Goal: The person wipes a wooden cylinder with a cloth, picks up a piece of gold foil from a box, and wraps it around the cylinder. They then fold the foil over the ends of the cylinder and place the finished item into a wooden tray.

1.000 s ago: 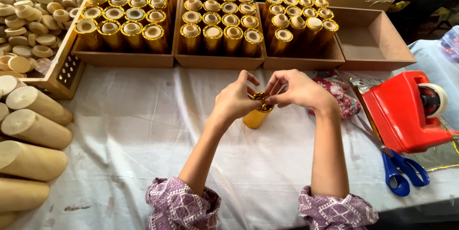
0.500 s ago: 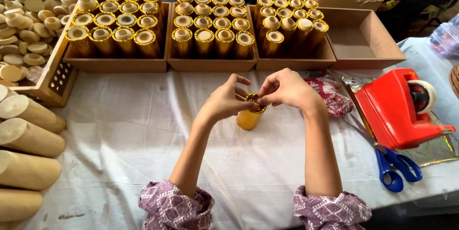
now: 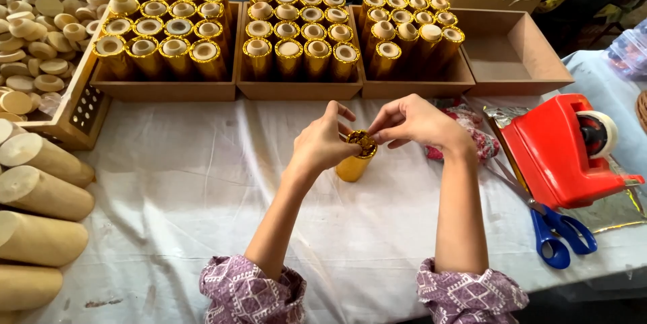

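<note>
- White table cloth covers the work surface; its near edge is cut off at 6 o'clock, between the two patterned purple sleeves.
- Three shallow cardboard trays at 12 o'clock hold upright gold-wrapped cylinders; a fourth tray at 1 o'clock shows only its bare floor.
- Large plain tan rolls lie on their sides at 9 o'clock, partly cut by the frame's left edge; how many there are cannot be told.
- Wooden box of small tan discs at 10 o'clock, also cropped at the left.
- Red tape dispenser at 3 o'clock; blue-handled scissors just below it, blades partly under the dispenser.
- Red patterned item behind the right wrist: mostly hidden, kind not discernible.
- Left hand is wrapped around the side of the gold foil cylinder, fingers closed on it, thumb raised.
- Right hand pinches the crumpled foil at the cylinder's top rim, fingertips together.
- Cylinder stands tilted on the cloth at frame centre, just between both hands; its near side is hidden by the left palm.
- Versus half a second back: the grip looks the same; the whole scene sits slightly lower in view, a head shift.
</note>
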